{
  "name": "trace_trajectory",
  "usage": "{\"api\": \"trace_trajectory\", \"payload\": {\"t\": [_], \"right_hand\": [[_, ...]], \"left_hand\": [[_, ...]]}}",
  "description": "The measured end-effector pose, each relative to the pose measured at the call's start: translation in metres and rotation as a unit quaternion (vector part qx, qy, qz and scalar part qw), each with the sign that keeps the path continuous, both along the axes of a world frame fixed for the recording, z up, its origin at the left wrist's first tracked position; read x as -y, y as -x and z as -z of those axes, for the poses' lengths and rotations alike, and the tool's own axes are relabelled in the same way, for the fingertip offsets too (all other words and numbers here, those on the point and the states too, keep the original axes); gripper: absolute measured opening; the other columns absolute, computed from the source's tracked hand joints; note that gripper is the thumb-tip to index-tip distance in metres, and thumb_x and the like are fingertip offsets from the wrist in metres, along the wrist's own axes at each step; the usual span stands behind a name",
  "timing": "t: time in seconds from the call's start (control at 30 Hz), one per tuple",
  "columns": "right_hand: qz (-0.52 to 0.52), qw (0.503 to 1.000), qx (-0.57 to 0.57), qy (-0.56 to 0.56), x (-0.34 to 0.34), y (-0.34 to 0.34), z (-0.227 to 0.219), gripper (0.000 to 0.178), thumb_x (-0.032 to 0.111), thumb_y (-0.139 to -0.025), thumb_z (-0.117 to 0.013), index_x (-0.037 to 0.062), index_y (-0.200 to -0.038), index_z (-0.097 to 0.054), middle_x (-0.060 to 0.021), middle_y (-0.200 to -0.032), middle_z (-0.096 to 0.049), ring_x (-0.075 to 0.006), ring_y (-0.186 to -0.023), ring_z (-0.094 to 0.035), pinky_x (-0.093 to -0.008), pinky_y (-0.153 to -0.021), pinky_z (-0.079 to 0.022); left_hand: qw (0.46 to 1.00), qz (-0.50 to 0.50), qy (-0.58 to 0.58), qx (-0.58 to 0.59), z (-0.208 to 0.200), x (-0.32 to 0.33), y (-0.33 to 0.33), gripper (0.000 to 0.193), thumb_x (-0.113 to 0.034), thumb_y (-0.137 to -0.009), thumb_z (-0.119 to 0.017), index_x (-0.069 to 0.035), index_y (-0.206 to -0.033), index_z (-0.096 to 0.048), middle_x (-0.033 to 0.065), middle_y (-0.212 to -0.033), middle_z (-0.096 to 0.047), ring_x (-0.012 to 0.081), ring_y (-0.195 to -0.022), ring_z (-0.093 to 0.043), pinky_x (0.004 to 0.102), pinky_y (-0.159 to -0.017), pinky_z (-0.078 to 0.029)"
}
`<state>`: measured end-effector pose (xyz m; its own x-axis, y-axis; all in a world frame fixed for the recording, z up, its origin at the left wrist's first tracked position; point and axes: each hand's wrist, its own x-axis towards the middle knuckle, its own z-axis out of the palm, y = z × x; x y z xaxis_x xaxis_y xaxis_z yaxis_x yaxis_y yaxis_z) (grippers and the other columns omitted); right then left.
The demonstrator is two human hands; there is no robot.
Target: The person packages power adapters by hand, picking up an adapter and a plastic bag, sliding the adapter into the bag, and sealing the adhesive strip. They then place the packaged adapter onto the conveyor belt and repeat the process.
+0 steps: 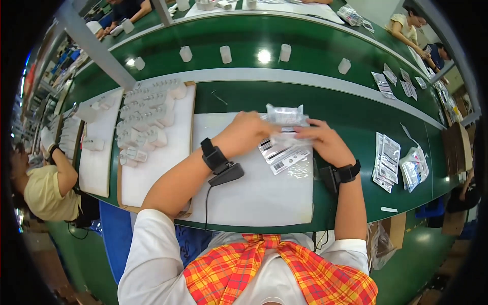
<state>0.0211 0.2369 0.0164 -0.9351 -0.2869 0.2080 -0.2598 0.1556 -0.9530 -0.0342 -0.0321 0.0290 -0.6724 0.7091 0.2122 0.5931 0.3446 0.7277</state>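
My left hand (245,132) and my right hand (325,142) meet over a white mat (254,198) on the green bench. Both grip a clear plastic bag (285,118) with a small white part inside it. Under my hands lie flat clear bags with printed labels (282,156). Each wrist wears a black band with a small black device. To the left, a white board (162,160) carries several rows of small white plug-like parts (145,119).
A stack of labelled bags (386,160) and a bundle of clear bags (414,170) lie on the right. Single white parts (225,53) ride the green belt beyond. Other people work at the left, far left corner and far right.
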Motion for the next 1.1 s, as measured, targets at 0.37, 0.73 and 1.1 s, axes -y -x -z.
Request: {"api": "trace_trajectory", "payload": {"t": [0.37,0.73,1.1], "right_hand": [[-0.04,0.922,-0.107,-0.371,0.067,-0.033,-0.02,0.022,0.004,-0.081,-0.065,0.004,-0.102,-0.073,-0.0132,-0.095,-0.068,-0.0326,-0.091,-0.064,-0.0398,-0.083,-0.052],[-0.033,0.929,-0.089,-0.358,0.065,-0.034,-0.01,0.007,0.002,-0.081,-0.064,0.0024,-0.088,-0.068,-0.0133,-0.092,-0.064,-0.0326,-0.088,-0.063,-0.0396,-0.08,-0.051],[0.209,0.948,-0.032,-0.239,-0.105,-0.154,-0.047,0.008,-0.005,-0.09,-0.049,0.001,-0.092,-0.054,-0.0051,-0.089,-0.052,-0.0161,-0.083,-0.052,-0.0274,-0.075,-0.043]], "left_hand": [[0.993,0.029,0.088,-0.075,0.006,-0.011,-0.029,0.014,-0.005,-0.081,-0.065,-0.005,-0.095,-0.063,0.009,-0.1,-0.06,0.0316,-0.1,-0.057,0.043,-0.086,-0.049],[0.992,0.006,0.087,-0.096,0.005,-0.013,-0.037,0.022,-0.005,-0.079,-0.068,-0.005,-0.101,-0.064,0.0094,-0.104,-0.06,0.0319,-0.101,-0.057,0.0427,-0.088,-0.049],[0.99,0.053,0.048,-0.125,0.008,0.002,-0.029,0.03,-0.007,-0.079,-0.068,-0.006,-0.109,-0.065,0.01,-0.107,-0.061,0.0318,-0.104,-0.057,0.0417,-0.091,-0.047]]}}
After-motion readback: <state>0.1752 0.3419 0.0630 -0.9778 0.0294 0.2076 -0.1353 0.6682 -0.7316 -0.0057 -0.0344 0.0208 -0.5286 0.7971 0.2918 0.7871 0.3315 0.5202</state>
